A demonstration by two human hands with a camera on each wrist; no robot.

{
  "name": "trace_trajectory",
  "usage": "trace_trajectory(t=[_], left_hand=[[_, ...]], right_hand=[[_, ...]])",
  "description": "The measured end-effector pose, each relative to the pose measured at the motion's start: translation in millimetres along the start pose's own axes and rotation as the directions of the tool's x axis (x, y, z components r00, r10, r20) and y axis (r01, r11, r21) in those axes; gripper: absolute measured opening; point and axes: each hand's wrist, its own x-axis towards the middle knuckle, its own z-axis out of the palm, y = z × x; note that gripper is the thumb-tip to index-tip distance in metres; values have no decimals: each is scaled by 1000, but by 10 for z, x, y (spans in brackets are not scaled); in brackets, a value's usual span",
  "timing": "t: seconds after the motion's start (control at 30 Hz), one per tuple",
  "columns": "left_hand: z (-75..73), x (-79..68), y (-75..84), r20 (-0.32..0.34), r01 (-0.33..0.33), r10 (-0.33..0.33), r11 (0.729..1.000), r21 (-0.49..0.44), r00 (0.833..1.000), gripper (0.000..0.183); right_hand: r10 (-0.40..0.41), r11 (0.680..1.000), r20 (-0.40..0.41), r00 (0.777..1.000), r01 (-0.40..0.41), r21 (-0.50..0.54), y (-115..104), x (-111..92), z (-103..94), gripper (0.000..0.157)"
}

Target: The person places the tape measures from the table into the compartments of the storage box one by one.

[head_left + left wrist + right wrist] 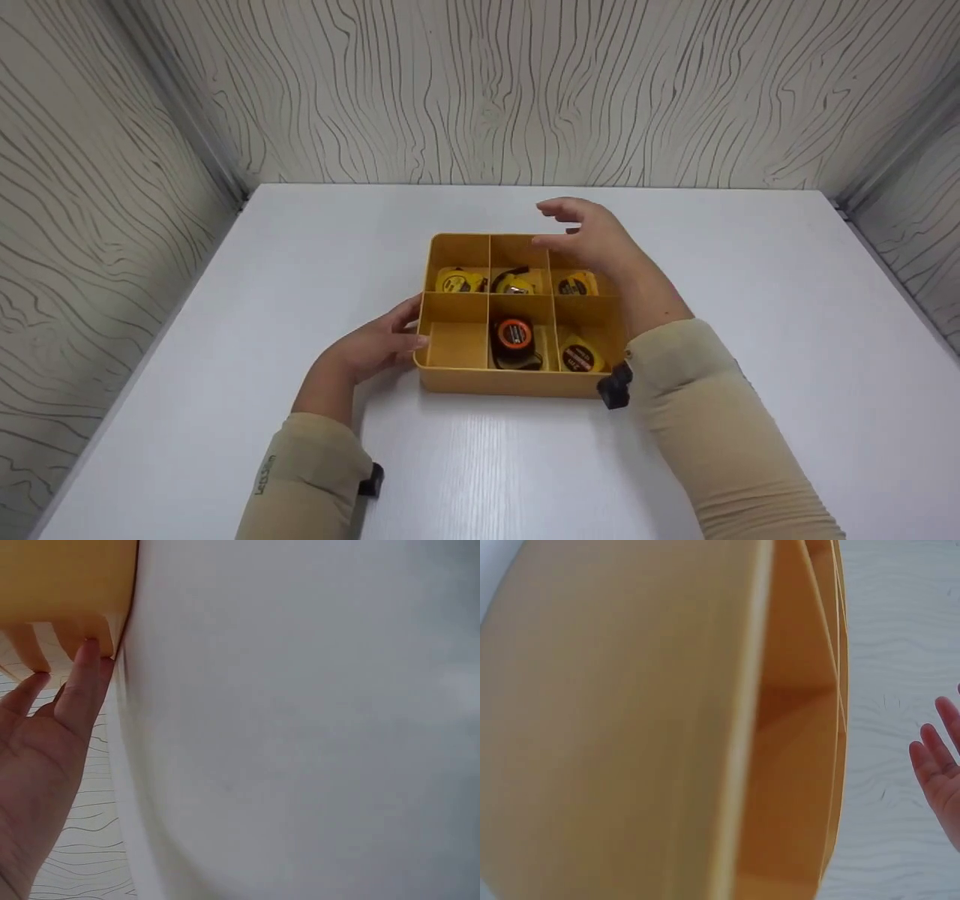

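Observation:
A yellow box (510, 381) with several compartments sits on the table. Yellow tape measures lie in its back left (460, 281), back middle (514, 284) and back right (573, 285) compartments. The front middle one holds a black tape measure (516, 335) with an orange ring; a yellow tape measure (580, 355) with a dark label lies front right. The front left compartment shows its bare floor. My left hand (373, 346) touches the box's left wall, fingertips (88, 646) against it. Over the back right part hovers my right hand (596, 238), fingers spread and holding nothing.
The white table (225, 360) extends around the box on all sides. A wood-grain patterned panel (487, 97) stands behind the table, with similar panels at left and right. Small black wrist cameras (370, 480) sit on both sleeves.

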Motion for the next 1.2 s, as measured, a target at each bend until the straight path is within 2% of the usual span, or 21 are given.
trace_trajectory(t=[0.2,0.43,0.6,0.83,1.03,1.2], left_hand=[[10,-6,21,1,5,-5,1000,1,1000,77],[18,-15,45,-30,35,-35,999,11,999,76],[23,-23,45,-11,27,-27,1000,-15,1000,75],[15,-19,12,-14,18,-18,1000,-24,1000,75],[13,-5,6,-23,28,-29,999,-17,999,76],[14,0,14,-26,45,-45,999,11,999,77]], right_hand=[[50,997,-52,997,-46,61,226,-94,-288,58],[66,998,-106,992,-65,18,538,-175,-548,64],[104,995,-128,986,-103,14,756,-259,-656,67],[208,978,-156,966,-200,64,1146,-342,-651,71],[327,943,-153,933,-311,123,1497,-395,-569,71],[376,923,-151,914,-355,149,1669,-433,-527,71]])
